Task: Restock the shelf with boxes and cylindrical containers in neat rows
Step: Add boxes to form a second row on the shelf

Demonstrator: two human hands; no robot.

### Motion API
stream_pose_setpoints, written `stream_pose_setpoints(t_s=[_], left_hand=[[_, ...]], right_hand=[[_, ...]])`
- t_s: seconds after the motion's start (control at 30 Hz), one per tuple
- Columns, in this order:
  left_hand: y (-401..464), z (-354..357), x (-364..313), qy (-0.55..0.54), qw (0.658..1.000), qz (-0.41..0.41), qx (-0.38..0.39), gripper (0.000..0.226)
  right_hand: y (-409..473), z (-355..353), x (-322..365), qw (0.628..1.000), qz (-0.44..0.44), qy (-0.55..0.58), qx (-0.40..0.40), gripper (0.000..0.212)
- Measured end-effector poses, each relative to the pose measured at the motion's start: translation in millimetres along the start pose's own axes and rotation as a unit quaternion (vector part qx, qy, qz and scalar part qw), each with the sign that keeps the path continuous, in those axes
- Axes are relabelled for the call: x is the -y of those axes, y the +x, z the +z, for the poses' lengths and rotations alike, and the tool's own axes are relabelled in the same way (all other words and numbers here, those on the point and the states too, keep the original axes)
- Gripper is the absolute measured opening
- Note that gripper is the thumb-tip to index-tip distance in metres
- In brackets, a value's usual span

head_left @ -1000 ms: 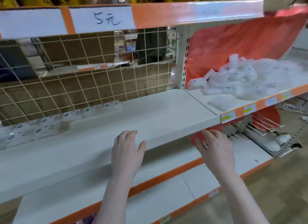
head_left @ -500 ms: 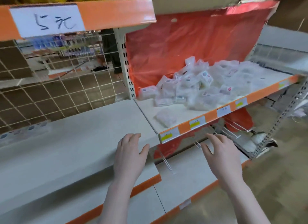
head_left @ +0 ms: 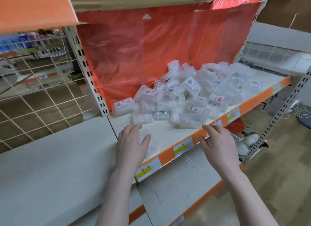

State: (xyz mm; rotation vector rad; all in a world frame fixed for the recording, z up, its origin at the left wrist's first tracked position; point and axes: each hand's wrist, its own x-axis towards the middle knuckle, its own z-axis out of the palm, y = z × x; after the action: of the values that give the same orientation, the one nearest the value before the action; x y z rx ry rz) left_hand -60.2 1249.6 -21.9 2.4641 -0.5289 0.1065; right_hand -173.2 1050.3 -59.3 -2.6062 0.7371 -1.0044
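A loose pile of several small clear plastic boxes (head_left: 185,98) with white and red labels lies on the white shelf (head_left: 170,133) in front of a red plastic sheet (head_left: 151,57). One clear packet (head_left: 151,145) lies apart near the shelf's front. My left hand (head_left: 131,145) hovers open over that packet, fingers relaxed, holding nothing. My right hand (head_left: 218,143) is open above the shelf's orange front edge (head_left: 198,139), also holding nothing.
To the left is a bare white shelf board (head_left: 55,158) backed by a wire grid (head_left: 42,99). A slotted upright (head_left: 90,74) separates the two bays. A lower shelf (head_left: 181,183) sits beneath. Price tags (head_left: 143,170) line the orange edge.
The view has swung right, from the bare left bay to the bay with the pile. Both hands moved right with it and now sit over the right shelf's front.
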Motion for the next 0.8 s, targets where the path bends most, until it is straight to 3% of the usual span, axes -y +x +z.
stream_pose_setpoints(t_s=[0.23, 0.47, 0.67, 0.8], left_hand=[[41.9, 20.6, -23.0, -0.006, 1.0, 0.015, 0.004, 0.043], [54.6, 51.3, -48.3, -0.005, 0.999, -0.027, -0.026, 0.043], [51.5, 81.5, -89.1, 0.004, 0.995, -0.076, -0.059, 0.043], [48.2, 95.3, -109.8, 0.013, 0.99, -0.11, -0.086, 0.043]], right_hand=[[41.7, 10.7, -27.5, 1.0, 0.013, 0.006, -0.017, 0.032], [85.7, 16.1, -76.2, 0.999, -0.002, 0.018, -0.041, 0.031], [130.9, 22.2, -115.3, 0.996, -0.057, 0.068, 0.023, 0.031], [166.3, 26.4, -132.4, 0.975, -0.168, 0.089, 0.119, 0.047]])
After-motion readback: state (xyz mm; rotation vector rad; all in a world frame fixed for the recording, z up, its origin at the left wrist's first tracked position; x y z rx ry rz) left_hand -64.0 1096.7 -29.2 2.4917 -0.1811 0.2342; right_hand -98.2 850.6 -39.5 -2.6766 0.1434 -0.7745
